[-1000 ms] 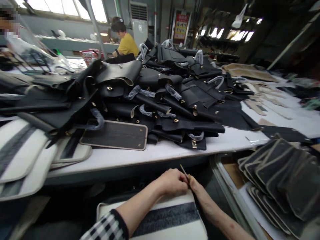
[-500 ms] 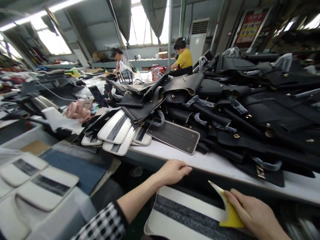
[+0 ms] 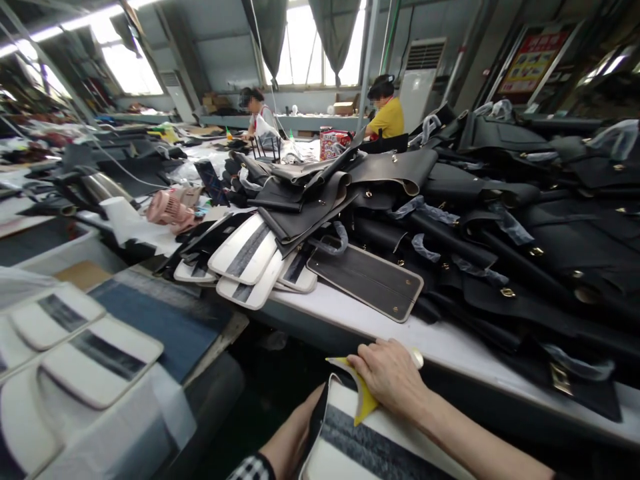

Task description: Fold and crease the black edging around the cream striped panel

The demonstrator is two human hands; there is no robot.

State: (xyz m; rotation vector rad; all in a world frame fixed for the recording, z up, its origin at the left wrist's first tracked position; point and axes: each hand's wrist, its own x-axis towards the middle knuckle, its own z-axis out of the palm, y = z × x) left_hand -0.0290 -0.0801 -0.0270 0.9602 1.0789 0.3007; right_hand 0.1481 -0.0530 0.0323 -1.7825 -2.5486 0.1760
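Observation:
A white panel with a grey stripe lies in my lap below the table edge. My right hand rests on its top corner, fingers curled over a thin yellow strip that peels up from the panel. My left hand reaches under the panel's left edge; its fingers are hidden behind the panel.
A big heap of black bag parts covers the white table. White striped panels and a black panel lie at its near edge. More white panels sit at lower left. Two people work at the far bench.
My right hand has slid left with the yellow strip to the panel's top corner. My left hand has dropped from the top edge to under the panel's left side. The view shifted slightly.

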